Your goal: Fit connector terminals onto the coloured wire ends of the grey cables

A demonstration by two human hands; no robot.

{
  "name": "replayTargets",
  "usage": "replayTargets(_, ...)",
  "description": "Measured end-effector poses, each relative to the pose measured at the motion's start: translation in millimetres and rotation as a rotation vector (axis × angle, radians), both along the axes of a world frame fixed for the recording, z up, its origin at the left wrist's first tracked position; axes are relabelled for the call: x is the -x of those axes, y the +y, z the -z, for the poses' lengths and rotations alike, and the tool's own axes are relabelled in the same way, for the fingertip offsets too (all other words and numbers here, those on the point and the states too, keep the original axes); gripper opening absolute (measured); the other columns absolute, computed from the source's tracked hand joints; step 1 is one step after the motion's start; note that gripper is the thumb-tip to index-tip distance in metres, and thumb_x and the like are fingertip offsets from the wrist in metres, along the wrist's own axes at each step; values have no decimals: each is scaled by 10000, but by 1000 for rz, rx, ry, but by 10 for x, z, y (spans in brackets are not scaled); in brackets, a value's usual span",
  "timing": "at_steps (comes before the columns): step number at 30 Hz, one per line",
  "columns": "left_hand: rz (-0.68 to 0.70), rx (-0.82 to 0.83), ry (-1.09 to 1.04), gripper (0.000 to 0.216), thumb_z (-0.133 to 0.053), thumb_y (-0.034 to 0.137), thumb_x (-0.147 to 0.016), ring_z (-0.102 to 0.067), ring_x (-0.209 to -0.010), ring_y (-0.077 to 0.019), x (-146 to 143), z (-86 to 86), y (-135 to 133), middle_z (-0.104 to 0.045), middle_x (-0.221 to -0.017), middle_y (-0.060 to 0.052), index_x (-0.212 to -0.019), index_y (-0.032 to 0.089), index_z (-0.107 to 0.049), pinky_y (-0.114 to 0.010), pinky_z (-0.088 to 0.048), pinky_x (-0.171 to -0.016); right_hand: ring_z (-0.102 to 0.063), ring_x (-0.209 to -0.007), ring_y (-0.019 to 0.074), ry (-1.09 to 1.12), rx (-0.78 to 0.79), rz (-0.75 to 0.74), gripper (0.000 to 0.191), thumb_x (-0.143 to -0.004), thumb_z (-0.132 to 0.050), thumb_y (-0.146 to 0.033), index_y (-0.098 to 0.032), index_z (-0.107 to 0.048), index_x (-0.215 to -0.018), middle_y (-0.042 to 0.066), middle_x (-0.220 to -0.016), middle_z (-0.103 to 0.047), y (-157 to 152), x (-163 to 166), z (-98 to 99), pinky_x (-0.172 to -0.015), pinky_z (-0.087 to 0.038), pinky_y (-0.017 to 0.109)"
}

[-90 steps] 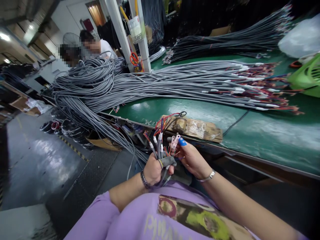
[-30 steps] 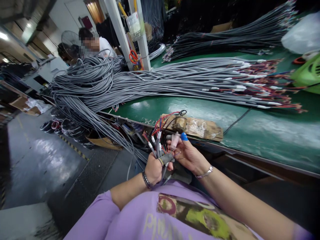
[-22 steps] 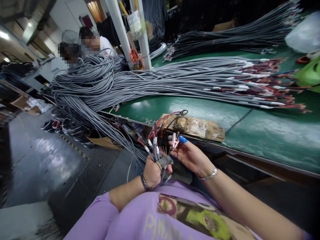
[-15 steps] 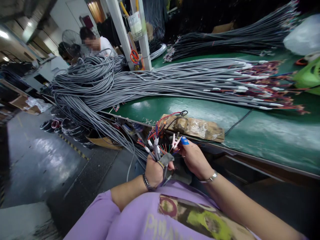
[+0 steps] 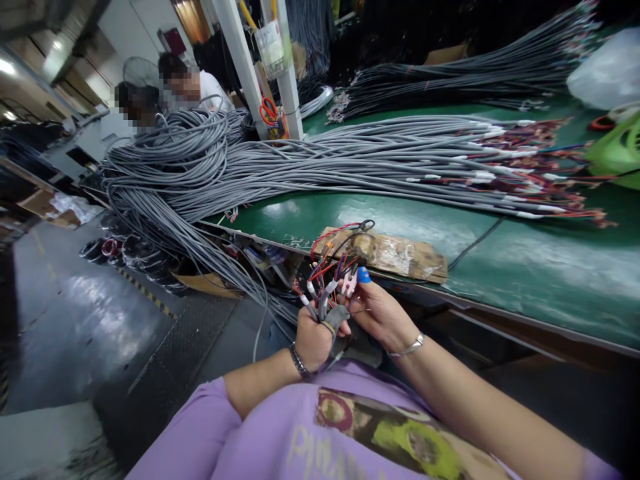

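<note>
Gripping grey cables (image 5: 320,303), hands pinch a connector (image 5: 349,283).

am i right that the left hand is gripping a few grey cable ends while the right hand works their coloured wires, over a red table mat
Not quite: the table mat is green, not red, as the head view shows. The rest holds: the left hand grips a few grey cable ends while the right hand works their coloured wires.
</note>
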State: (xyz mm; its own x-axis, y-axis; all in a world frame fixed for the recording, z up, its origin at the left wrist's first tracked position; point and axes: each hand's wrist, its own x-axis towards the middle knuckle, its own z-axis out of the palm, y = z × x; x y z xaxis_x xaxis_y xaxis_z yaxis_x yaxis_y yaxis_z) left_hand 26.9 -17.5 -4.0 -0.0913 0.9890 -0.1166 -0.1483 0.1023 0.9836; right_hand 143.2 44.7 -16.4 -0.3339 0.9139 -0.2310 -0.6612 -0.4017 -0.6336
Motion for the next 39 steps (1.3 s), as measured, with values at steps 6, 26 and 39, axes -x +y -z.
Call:
replayTargets(6,-19,-4,-16,397,-690,491,-754,-526,-460,-108,23,7,-20,-607,-502,-19,-552,155,-630,-239,-428,-503,-611,-650,152,33,58,-20,411,-732,-682,-633,-232,-680,-825,13,-787,-703,-36,-10,-16,-608,-519,291)
replayTargets(26,-83,-185,119,331,-695,409,-774,-541,-488,-103,135,-96,-4,-609,-511,2,-571,165,-600,-225,-444,-524,-496,-538,99,-178,-75,-47,368,-701,-758,-542,-189,-656,-714,-15,-623,-584,-44,-115,-150,-523,-468,219)
replayTargets(39,-71,-199,160,171,-734,273,-694,-539,-498,-105,98,-77,59,-624,-556,11,-664,163,-606,-224,-437,-525,-592,-645,136,26,75,45,296,-688,-801,-477,-216,-699,-781,-13,-721,-688,60,-33,6,-624,-496,272)
